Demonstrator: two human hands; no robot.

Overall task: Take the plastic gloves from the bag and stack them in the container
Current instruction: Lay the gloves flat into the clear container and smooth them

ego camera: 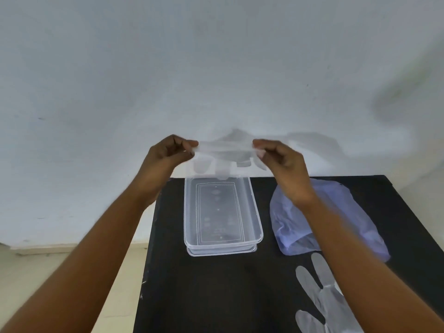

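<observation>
The left hand and right hand each pinch an end of a clear plastic glove, stretched above the empty container. The glove's outline is faint against the wall. Another glove, partly hidden by the right forearm, lies near the bag on the black surface.

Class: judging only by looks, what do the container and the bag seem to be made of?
Container: probably rigid clear plastic with a glossy finish; the black table shows through its base and the rim holds crisp edges.
Bag: likely thin, soft plastic film, translucent bluish-purple; it lies crumpled and creased.
</observation>
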